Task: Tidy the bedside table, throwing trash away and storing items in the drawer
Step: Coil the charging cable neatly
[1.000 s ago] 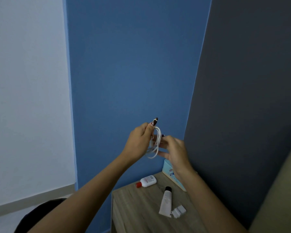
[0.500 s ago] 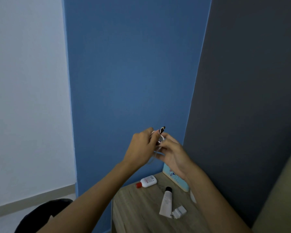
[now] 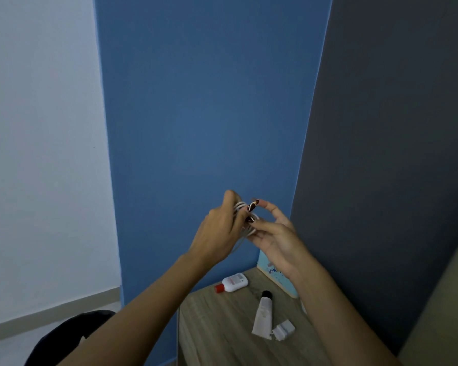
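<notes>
Both hands are raised in front of the blue wall [image 3: 209, 114], well above the bedside table [image 3: 222, 334], with a coiled white cable [image 3: 245, 220] gathered between them. The left hand [image 3: 217, 233] is curled closed around the coil's left side, its fingers wrapped over the loops; the right hand [image 3: 275, 233] pinches the coil's right side between thumb and fingertips, its other fingers spread loosely. The loops stand roughly upright, their long axis running from upper left near the left knuckles down toward the right palm. On the table below lie 4 items: a small white bottle [image 3: 233, 282] with a red cap pointing left, a white tube [image 3: 262, 315] with its black cap pointing away toward the wall, a white charger plug [image 3: 283, 330] touching the tube's flat end, and a light blue box [image 3: 271, 273] standing against the dark grey wall [image 3: 394, 128].
</notes>
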